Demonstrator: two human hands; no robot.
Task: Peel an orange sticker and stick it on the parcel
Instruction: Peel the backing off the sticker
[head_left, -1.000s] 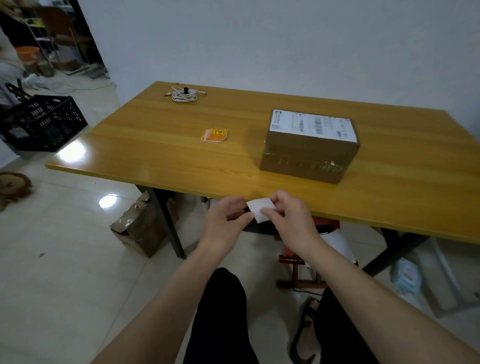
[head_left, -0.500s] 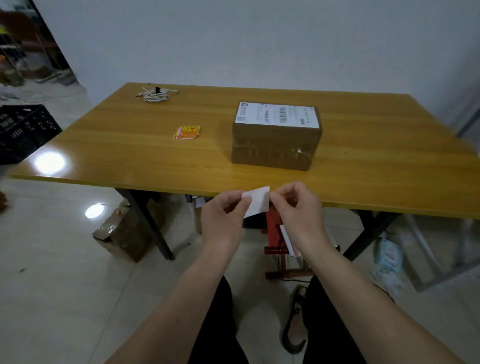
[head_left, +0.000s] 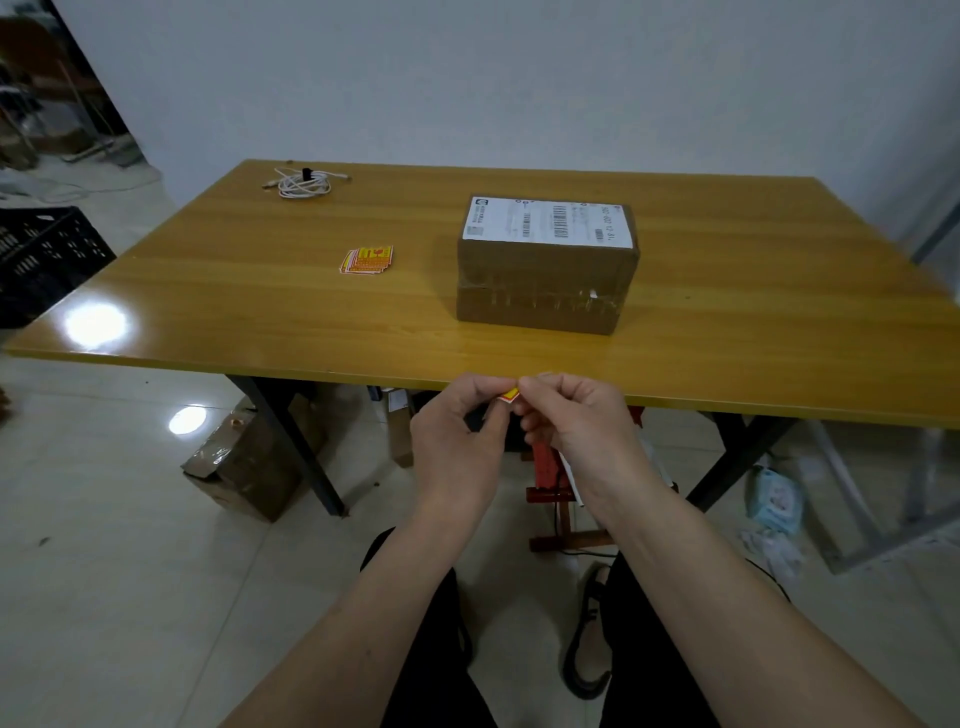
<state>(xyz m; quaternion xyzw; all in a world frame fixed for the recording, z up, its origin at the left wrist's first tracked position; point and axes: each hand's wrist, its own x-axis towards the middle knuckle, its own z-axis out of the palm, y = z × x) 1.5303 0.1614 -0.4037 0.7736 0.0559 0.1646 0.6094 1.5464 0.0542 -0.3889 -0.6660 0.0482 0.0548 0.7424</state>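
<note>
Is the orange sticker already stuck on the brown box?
No, the sticker is pinched between the left hand and right hand at the table's near edge, apart from the box.

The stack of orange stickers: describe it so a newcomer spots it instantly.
Start at the wooden table. Left of the brown parcel and nearer than the coiled white cable lies the stack of orange stickers, small, flat, fanned: the only bright orange-red thing lying there.
</note>
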